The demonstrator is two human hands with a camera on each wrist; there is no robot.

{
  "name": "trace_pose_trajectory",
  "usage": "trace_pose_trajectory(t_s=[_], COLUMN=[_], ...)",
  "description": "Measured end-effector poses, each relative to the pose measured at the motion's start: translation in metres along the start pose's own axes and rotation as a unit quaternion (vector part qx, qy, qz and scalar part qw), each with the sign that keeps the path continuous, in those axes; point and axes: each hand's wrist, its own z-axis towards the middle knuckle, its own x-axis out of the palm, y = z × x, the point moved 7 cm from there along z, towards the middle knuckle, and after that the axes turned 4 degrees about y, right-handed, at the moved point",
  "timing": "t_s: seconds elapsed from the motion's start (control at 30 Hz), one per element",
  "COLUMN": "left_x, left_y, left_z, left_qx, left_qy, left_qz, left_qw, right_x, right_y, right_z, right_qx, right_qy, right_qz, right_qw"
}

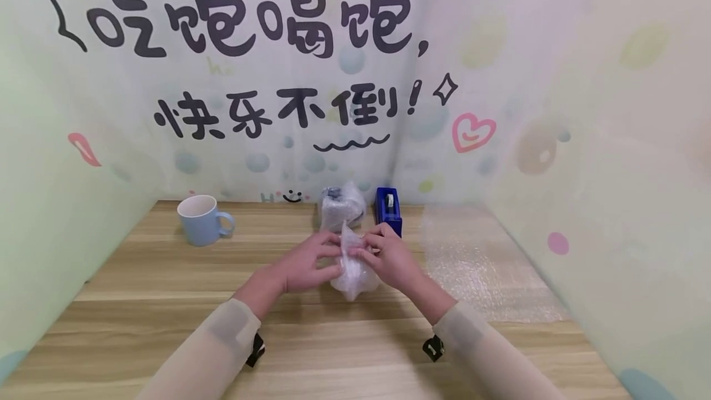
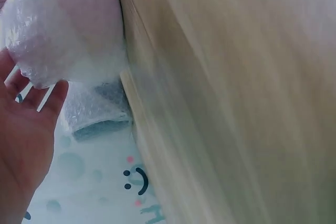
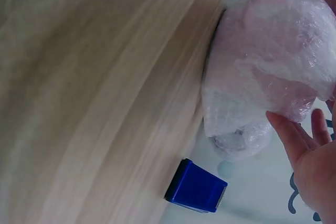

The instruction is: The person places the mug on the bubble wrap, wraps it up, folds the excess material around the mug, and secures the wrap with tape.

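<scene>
A bundle in clear bubble wrap (image 1: 355, 276) stands on the wooden table between both hands, and a pinkish thing shows through its layers in the right wrist view. My left hand (image 1: 311, 262) holds the bundle's left side, thumb low and fingers higher up. From the right, my right hand (image 1: 391, 258) pinches the wrap near the top with thumb and fingers. A pointed flap of wrap sticks up between the two hands. In the left wrist view the fingertips (image 2: 61, 88) lie along the edge of the bundle (image 2: 68, 30). The wrapped thing's full shape is hidden.
Behind the bundle stands another bubble-wrapped item (image 1: 339, 205), with a blue tape dispenser (image 1: 389, 212) to its right. A light blue mug (image 1: 201, 224) is at the back left. Flat bubble wrap (image 1: 478, 264) covers part of the table's right side. Printed fabric walls (image 1: 355, 165) enclose the table.
</scene>
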Motion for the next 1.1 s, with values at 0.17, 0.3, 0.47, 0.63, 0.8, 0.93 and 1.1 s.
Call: trace_pose_trajectory(t_s=[0.17,0.3,0.47,0.63,0.8,0.93,1.1], left_x=[0.0,-0.003,-0.003,0.001,0.002,0.004,0.007], left_y=[0.002,0.001,-0.011,-0.014,-0.01,-0.007,-0.003], left_z=[0.0,-0.002,-0.004,-0.004,-0.001,-0.001,0.0], left_qx=[-0.045,-0.056,0.012,0.017,-0.048,-0.089,-0.105], left_qy=[-0.041,-0.075,-0.079,-0.065,-0.023,0.029,0.055], left_qz=[-0.063,-0.073,0.028,0.066,0.045,0.019,-0.008], left_qw=[0.9962,0.9929,0.9964,0.9956,0.9976,0.9954,0.9929], right_x=[0.0,0.002,-0.002,-0.005,0.0,0.007,0.01], right_y=[0.003,0.003,0.012,0.018,0.002,-0.003,0.001], right_z=[-0.001,-0.003,-0.009,-0.017,-0.019,-0.014,-0.01], right_qx=[0.016,0.045,-0.022,-0.081,0.004,0.003,-0.021], right_qy=[-0.005,-0.012,-0.065,-0.012,0.13,0.184,0.182], right_qz=[-0.014,0.004,-0.039,-0.095,-0.018,0.001,-0.015], right_qw=[1.0,0.999,0.997,0.992,0.991,0.983,0.983])
